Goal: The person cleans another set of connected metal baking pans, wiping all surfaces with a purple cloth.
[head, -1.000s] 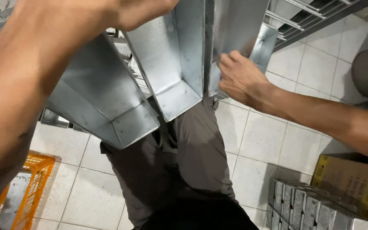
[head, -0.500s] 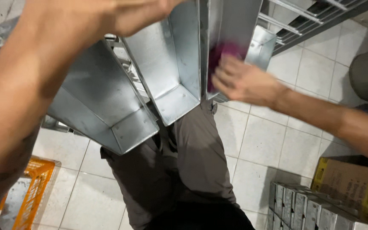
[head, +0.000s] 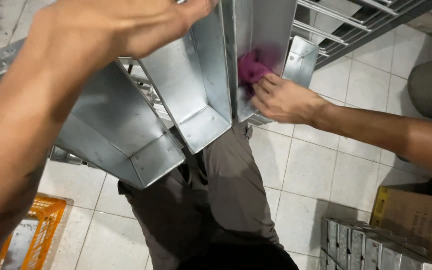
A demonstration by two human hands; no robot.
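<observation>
Pans of bare sheet metal, joined side by side in a strap, are the work in hand, and everything here is placed against the middle pan (head: 196, 95). Left of it and lower sits a sister pan (head: 116, 135), its inside showing no cloth and no hand. Above the middle pan's top rim the left hand (head: 126, 20) steadies the set; it seems closed over the rim, though the fingertips run out of the picture, so the grip cannot be told for sure. Right of the middle pan, in the next pan (head: 268, 30), a magenta cloth (head: 252, 70) is pressed flat against the inner wall by the right hand (head: 286, 100), fingers together on top of it (not pinching). Judging by this, wiping is under way in that pan; which pans are finished cannot be told. Farther right runs a wire rack (head: 356, 25).
</observation>
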